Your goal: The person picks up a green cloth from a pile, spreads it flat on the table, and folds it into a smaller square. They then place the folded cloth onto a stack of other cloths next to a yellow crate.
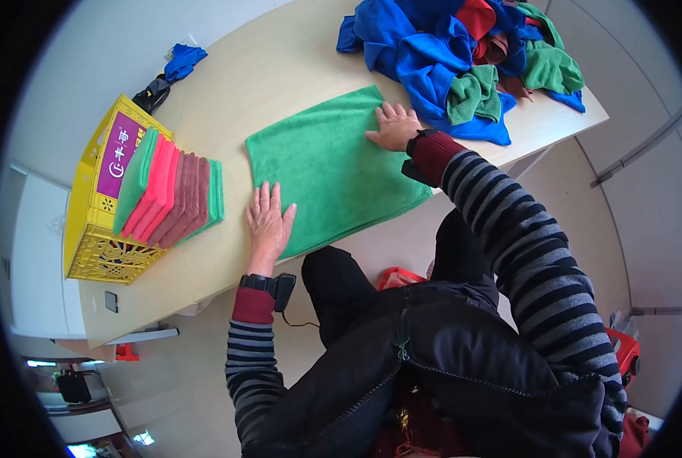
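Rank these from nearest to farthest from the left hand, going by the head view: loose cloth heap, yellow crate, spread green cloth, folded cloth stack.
1. Spread green cloth: touching the left hand, extending to its right.
2. Folded cloth stack: to the hand's left.
3. Yellow crate: farther left, beyond the stack.
4. Loose cloth heap: far upper right.

Left of the cloth (329, 172), a lane of desk (230, 99) leaves room to pass, bounded by the stack (177, 191) and crate (104, 252). Beyond the cloth's far edge there is also passage; off its far right corner, the heap (417, 57) blocks a low path.
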Demonstrator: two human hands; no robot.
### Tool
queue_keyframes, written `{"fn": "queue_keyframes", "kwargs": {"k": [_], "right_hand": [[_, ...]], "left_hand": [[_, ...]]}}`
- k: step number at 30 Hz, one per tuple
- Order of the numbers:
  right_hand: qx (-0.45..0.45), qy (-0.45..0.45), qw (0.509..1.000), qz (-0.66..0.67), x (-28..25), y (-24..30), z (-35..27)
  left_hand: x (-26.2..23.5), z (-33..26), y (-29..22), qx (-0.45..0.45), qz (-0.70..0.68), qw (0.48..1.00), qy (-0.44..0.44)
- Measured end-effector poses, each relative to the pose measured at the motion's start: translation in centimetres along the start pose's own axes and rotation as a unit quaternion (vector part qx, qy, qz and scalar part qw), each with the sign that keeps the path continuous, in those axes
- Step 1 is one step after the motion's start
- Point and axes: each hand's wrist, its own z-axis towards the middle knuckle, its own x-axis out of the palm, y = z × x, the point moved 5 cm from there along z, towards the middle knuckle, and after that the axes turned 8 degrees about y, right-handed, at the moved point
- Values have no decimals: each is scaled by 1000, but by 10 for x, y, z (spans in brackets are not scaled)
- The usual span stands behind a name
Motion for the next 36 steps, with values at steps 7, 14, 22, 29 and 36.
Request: {"fn": "queue_keyframes", "kwargs": {"k": [7,14,22,29,36], "right_hand": [[-79,-48,996,-11,-12,41,32],[-103,-65,992,-21,6,50,47],[-30,-79,996,18,-3,-7,71],[-15,-66,997,-36,-8,19,70],[-139,-80,987,-27,3,91,80]], "left_hand": [[-34,56,-13,36,15,998,47],[8,137,-39,67,-13,997,38],[20,149,7,-61,0,998,18],[11,150,11,-125,33,992,-4],[26,190,-31,35,16,999,-33]]}}
